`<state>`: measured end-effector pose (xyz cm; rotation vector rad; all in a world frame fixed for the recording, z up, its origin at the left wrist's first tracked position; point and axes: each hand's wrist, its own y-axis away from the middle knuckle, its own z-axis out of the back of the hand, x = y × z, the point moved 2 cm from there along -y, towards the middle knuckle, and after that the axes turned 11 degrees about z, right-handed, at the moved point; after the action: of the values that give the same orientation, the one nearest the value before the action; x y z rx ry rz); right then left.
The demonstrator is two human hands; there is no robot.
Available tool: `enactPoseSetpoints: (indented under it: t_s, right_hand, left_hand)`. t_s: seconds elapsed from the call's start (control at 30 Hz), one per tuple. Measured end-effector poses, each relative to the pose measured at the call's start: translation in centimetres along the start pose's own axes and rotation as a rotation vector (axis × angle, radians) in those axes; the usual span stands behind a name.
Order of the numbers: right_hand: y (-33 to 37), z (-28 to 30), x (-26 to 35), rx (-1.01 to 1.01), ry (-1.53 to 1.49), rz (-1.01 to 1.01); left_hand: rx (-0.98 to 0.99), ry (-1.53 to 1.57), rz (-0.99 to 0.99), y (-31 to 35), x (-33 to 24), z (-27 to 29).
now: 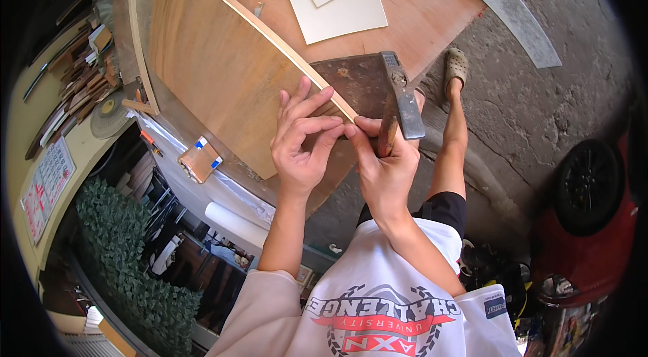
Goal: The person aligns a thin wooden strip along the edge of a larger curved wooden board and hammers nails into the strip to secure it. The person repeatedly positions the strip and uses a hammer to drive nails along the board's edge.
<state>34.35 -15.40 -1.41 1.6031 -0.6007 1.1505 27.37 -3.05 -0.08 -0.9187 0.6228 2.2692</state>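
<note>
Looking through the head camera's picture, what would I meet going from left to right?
Wall sign → block with blue patches → left hand → right hand with the hammer → clog → black wheel.

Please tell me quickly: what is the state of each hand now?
Left hand: touching the board; whether it holds something cannot be told.
Right hand: closed, holding the hammer.
</note>
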Motion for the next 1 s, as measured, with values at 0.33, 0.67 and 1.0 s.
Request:
enactPoseSetpoints:
  t_s: [0.33, 0.67, 1.0]
  right_hand:
    - [-0.8, 0.1, -0.6, 0.038, 0.074, 0.154]
    - [-1.0, -0.3, 0.3, 0.038, 0.146, 0.319]
    - [-1.1, 0.1, 0.6, 0.046, 0.174, 0.268]
  left_hand:
    - [-0.034, 0.016, 0.013, -0.5, 0.6, -0.5]
    - [-0.065, 0.018, 0.001, -0.4, 0.6, -0.7]
    - [-0.071, 0.028, -0.013, -0.3, 0.8, -1.0]
